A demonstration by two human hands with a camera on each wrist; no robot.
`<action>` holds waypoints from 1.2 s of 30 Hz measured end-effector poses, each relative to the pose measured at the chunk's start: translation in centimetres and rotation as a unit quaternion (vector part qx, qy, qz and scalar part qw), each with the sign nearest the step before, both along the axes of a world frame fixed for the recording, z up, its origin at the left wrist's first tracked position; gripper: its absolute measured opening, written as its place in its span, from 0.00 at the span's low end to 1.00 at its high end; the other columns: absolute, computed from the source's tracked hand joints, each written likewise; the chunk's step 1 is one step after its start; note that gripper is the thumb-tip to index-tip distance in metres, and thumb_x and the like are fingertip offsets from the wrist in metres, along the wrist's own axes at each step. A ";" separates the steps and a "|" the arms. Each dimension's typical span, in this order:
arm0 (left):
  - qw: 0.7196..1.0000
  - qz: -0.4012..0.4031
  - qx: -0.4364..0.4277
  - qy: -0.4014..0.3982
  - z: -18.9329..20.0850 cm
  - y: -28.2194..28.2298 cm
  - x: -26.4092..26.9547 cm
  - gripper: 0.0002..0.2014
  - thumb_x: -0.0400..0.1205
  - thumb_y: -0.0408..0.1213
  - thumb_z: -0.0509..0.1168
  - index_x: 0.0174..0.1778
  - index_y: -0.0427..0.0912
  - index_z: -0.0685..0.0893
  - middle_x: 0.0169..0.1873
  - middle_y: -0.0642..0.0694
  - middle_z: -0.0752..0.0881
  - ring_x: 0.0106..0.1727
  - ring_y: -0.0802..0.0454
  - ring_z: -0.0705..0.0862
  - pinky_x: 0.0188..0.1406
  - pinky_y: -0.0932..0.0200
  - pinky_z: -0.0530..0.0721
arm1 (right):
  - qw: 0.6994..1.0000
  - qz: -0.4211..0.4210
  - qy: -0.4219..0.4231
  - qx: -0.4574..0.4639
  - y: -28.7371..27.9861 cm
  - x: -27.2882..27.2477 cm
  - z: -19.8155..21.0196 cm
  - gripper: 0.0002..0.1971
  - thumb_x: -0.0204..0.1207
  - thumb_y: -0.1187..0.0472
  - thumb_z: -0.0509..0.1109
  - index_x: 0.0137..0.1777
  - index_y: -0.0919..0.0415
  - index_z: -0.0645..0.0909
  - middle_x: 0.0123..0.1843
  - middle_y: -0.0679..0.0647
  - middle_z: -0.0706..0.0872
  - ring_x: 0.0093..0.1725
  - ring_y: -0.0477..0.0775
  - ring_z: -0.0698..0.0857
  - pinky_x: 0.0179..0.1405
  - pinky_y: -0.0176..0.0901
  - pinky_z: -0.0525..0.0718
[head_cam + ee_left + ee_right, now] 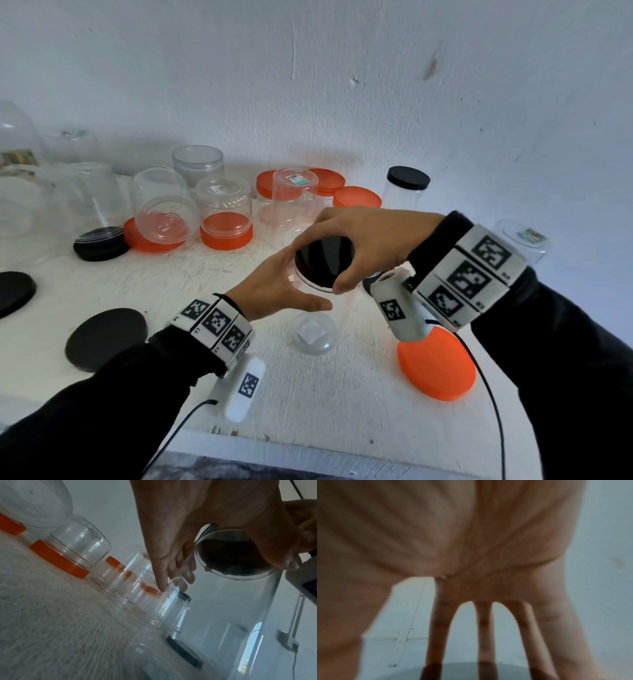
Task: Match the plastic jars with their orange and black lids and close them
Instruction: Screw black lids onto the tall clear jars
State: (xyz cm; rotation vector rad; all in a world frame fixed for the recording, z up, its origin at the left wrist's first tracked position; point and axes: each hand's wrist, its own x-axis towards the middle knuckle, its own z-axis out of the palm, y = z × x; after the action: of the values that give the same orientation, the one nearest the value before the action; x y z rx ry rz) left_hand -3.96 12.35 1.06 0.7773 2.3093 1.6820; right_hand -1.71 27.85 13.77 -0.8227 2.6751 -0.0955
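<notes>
Closing one tall clear jar (318,318) at mid-counter (308,404): right hand (363,240), grip clamped around black lid (323,262) on its mouth; left hand (274,291), grip curled round its wall. Done, by the look: one black-lidded jar (407,192) and several orange-lidded jars (226,219) behind. Left: loose black lids (106,339), a loose orange lid (436,366), open jars (197,164) at left.

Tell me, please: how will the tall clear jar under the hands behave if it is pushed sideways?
The tall clear jar looks empty and thin-walled, so probably light. Being tall and narrow, it may tip easily; the left hand steadies it while the right hand holds the black lid.
</notes>
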 end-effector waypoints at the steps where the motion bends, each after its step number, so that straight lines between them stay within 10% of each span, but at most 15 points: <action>1: 1.000 0.003 0.000 0.001 0.0 0.0 0.0 0.39 0.58 0.41 0.83 0.59 0.66 0.69 0.57 0.63 0.80 0.59 0.76 0.76 0.54 0.82 0.72 | 1.000 -0.005 0.021 -0.004 -0.1 -0.1 -0.2 0.34 0.64 0.50 0.78 0.70 0.37 0.71 0.62 0.46 0.74 0.63 0.47 0.73 0.61 0.42 0.76; 8: 0.999 0.036 0.022 0.004 -0.6 0.4 0.6 0.45 0.55 0.46 0.83 0.68 0.51 0.71 0.59 0.55 0.82 0.63 0.58 0.80 0.62 0.60 0.76 | 0.962 -0.098 0.254 0.015 -1.8 0.3 -2.9 0.31 0.67 0.28 0.63 0.49 0.59 0.76 0.33 0.47 0.68 0.38 0.53 0.75 0.27 0.37 0.65; 11: 0.999 0.028 0.017 -0.004 -0.3 0.3 0.5 0.44 0.55 0.46 0.79 0.68 0.52 0.70 0.60 0.57 0.81 0.63 0.61 0.78 0.62 0.62 0.76 | 0.966 -0.081 0.230 0.080 -1.6 0.4 -2.2 0.35 0.69 0.25 0.56 0.60 0.55 0.76 0.43 0.50 0.77 0.45 0.53 0.78 0.34 0.41 0.71; 15: 1.000 0.022 0.001 0.011 -0.1 0.3 0.6 0.42 0.58 0.42 0.81 0.66 0.58 0.67 0.58 0.62 0.79 0.60 0.74 0.76 0.54 0.78 0.73 | 1.000 -0.006 0.000 0.023 -0.4 0.1 -0.1 0.33 0.69 0.45 0.74 0.74 0.39 0.66 0.66 0.48 0.70 0.65 0.50 0.73 0.63 0.47 0.77; 22: 0.999 0.031 0.012 -0.004 -0.6 0.4 0.4 0.48 0.52 0.51 0.82 0.68 0.51 0.70 0.60 0.56 0.82 0.63 0.59 0.80 0.62 0.59 0.77 | 0.972 -0.096 0.213 0.027 -1.5 0.1 -2.9 0.32 0.68 0.29 0.63 0.62 0.54 0.75 0.45 0.51 0.77 0.45 0.54 0.79 0.31 0.37 0.70; 25: 0.999 0.031 0.005 -0.005 -0.6 0.4 0.4 0.46 0.55 0.46 0.83 0.68 0.52 0.69 0.59 0.57 0.81 0.63 0.61 0.79 0.62 0.60 0.77 | 0.983 -0.070 0.159 0.055 -0.8 0.2 -1.9 0.34 0.70 0.28 0.60 0.71 0.47 0.70 0.59 0.51 0.76 0.58 0.54 0.78 0.42 0.42 0.74; 29: 0.999 0.033 -0.012 0.019 -0.5 0.4 0.3 0.44 0.61 0.39 0.82 0.70 0.56 0.66 0.59 0.63 0.78 0.63 0.72 0.75 0.55 0.80 0.72 | 1.000 -0.008 -0.018 -0.005 0.1 0.4 -0.3 0.34 0.69 0.53 0.74 0.74 0.38 0.65 0.68 0.47 0.69 0.66 0.50 0.72 0.64 0.47 0.77; 36: 0.999 0.037 -0.001 0.004 -0.7 0.4 0.4 0.41 0.60 0.40 0.82 0.68 0.52 0.70 0.59 0.57 0.81 0.61 0.63 0.79 0.56 0.66 0.75 | 0.973 -0.075 0.219 0.019 -1.6 0.6 -2.1 0.31 0.67 0.32 0.66 0.61 0.54 0.79 0.42 0.49 0.79 0.45 0.52 0.80 0.32 0.38 0.72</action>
State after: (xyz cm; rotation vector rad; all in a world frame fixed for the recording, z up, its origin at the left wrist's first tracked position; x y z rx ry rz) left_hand -3.60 12.79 0.32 0.7070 2.3733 1.7094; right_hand -1.08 26.28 11.71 -0.6938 3.1396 0.1168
